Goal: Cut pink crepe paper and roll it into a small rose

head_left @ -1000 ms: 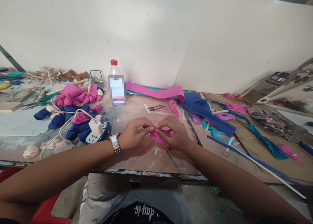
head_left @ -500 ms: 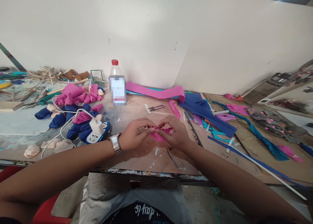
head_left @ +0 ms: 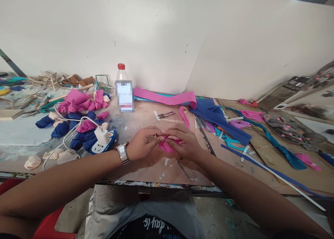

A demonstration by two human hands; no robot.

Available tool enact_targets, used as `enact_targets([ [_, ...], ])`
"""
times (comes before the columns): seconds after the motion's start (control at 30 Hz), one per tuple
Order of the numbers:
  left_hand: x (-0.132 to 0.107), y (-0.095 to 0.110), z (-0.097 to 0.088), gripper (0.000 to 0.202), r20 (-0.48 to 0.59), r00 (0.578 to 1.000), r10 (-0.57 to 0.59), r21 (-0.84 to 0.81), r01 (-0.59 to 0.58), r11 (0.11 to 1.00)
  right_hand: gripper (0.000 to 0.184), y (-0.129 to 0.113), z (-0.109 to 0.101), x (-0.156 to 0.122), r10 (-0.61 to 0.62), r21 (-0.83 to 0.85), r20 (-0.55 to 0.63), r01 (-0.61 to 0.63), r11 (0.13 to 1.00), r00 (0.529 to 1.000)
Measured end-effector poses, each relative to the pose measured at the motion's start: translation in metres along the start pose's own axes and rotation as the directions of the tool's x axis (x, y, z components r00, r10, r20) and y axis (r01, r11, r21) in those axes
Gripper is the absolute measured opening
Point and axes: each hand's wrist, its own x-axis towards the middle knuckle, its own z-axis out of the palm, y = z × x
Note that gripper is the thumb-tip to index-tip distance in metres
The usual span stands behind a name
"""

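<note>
A piece of pink crepe paper (head_left: 168, 146) is pinched between my two hands, just above the table board. My left hand (head_left: 144, 141), with a metal watch (head_left: 122, 153) on its wrist, grips the paper's left side between thumb and fingers. From the other side my right hand (head_left: 184, 141) closes on it, thumb in front and fingers behind. The fingertips of both hands meet and hide part of the paper. Beyond the hands lie a small pink-handled cutter (head_left: 167, 114) and a narrow pink crumpled strip (head_left: 184, 117).
On the left, crumpled pink and blue paper bundles (head_left: 61, 129) lie beside a power strip (head_left: 100, 146) with a white charger. A red-capped bottle (head_left: 121, 72) stands behind a phone (head_left: 124, 98). To the right are blue paper (head_left: 221, 119), a long white stick (head_left: 289, 183) and cardboard (head_left: 276, 152).
My right fingers have shifted slightly left, closer to the left fingertips, and the pink paper is squeezed in a little more. The camera view has moved slightly.
</note>
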Motion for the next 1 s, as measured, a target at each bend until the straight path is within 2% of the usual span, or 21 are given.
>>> enact_targets([
  [0.1,-0.0004,0.0003,0.0004,0.021,0.010,1.000,-0.018,-0.004,0.018,1.000,0.021,-0.0002,-0.0005,0.0002,-0.029,-0.003,-0.026,0.029,1.000,0.999],
  [0.23,-0.0008,0.0009,0.0018,0.022,0.005,0.995,-0.096,-0.049,0.096,0.994,0.013,-0.0033,-0.0020,0.0017,0.033,0.009,-0.057,-0.032,0.999,0.998],
  [0.3,-0.0002,-0.0004,0.0029,0.027,0.023,0.987,-0.160,-0.134,0.162,0.978,0.009,-0.0045,-0.0030,0.0020,0.079,0.008,-0.079,-0.079,0.997,0.994],
  [0.4,0.0013,-0.0040,0.0044,0.033,0.108,0.966,-0.235,-0.317,0.257,0.913,0.004,-0.0050,-0.0044,0.0014,0.128,0.003,-0.100,-0.128,0.992,0.987],
  [0.57,0.0034,-0.0066,0.0044,0.036,0.155,0.947,-0.282,-0.528,0.321,0.786,0.006,-0.0064,-0.0061,0.0014,0.181,0.030,-0.115,-0.179,0.983,0.977],
  [0.73,0.0049,-0.0053,0.0038,0.036,0.139,0.934,-0.330,-0.572,0.348,0.743,0.011,-0.0077,-0.0068,0.0026,0.176,0.063,-0.143,-0.169,0.984,0.974],
  [1.0,0.0059,-0.0080,0.0042,0.034,0.092,0.947,-0.307,-0.528,0.308,0.791,0.015,-0.0070,-0.0059,0.0027,0.210,0.098,-0.179,-0.195,0.976,0.961],
])
